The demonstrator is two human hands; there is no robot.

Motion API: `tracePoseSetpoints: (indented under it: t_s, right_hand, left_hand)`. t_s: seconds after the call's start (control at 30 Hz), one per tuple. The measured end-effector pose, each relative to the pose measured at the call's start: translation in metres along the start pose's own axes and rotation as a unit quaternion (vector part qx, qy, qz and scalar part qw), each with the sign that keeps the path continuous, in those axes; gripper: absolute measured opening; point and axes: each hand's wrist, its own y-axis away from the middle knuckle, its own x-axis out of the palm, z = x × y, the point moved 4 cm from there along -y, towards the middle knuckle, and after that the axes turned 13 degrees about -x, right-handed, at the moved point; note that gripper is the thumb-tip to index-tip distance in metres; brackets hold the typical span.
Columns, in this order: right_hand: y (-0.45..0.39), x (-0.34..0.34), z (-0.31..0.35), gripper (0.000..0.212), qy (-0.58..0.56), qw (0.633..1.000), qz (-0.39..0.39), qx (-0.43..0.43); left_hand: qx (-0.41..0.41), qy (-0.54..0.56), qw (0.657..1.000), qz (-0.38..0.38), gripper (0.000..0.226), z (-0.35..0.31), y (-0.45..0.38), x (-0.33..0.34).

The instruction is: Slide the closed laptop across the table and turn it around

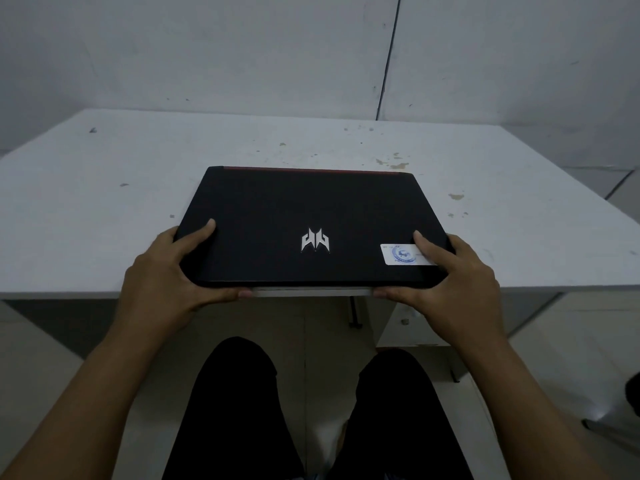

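Observation:
A closed black laptop lies flat at the near edge of the white table, its red-trimmed hinge side facing away from me. A silver logo sits on its lid and a white sticker is at the near right corner. My left hand grips the near left corner, thumb on the lid and fingers under the front edge. My right hand grips the near right corner the same way, thumb beside the sticker. The laptop's front edge slightly overhangs the table edge.
The table top is scuffed with paint chips, and a white wall stands right behind its far edge. A cabinet stands under the table on the right. My legs in black trousers are below the table edge.

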Motion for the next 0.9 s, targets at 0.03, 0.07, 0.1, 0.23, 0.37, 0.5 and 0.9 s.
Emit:
tracePoseSetpoints:
  t_s: [0.03, 0.07, 0.1, 0.23, 0.37, 0.5, 0.9]
  right_hand:
    - [-0.001, 0.0, -0.001, 0.107, -0.002, 1.0, 0.001, 0.002]
    - [-0.001, -0.001, -0.001, 0.107, -0.006, 1.0, 0.002, 0.004]
    - [-0.002, -0.001, -0.002, 0.107, -0.012, 1.0, 0.002, 0.006]
    - [-0.001, -0.002, -0.002, 0.108, -0.024, 1.0, 0.002, 0.011]
    - [-0.001, -0.003, -0.001, 0.108, -0.033, 0.999, -0.005, 0.023]
    - [-0.002, -0.002, -0.001, 0.107, -0.025, 0.999, -0.003, 0.024]
    - [-0.011, -0.007, 0.003, 0.116, -0.041, 0.993, 0.096, 0.06]
  left_hand:
    - [0.0, 0.0, 1.0, -0.005, 0.114, 0.0, 0.002, 0.0]
    - [0.0, 0.0, 1.0, -0.01, 0.114, -0.001, 0.004, 0.0]
    - [0.0, 0.0, 1.0, -0.014, 0.113, -0.001, 0.006, 0.001]
    - [0.002, 0.0, 1.0, -0.021, 0.112, -0.004, 0.01, 0.001]
    - [0.005, -0.003, 1.0, -0.018, 0.112, -0.005, 0.01, 0.001]
    - [-0.002, -0.001, 1.0, -0.018, 0.112, -0.005, 0.009, 0.001]
    - [-0.047, 0.003, 0.997, 0.065, 0.127, -0.009, 0.004, -0.006]
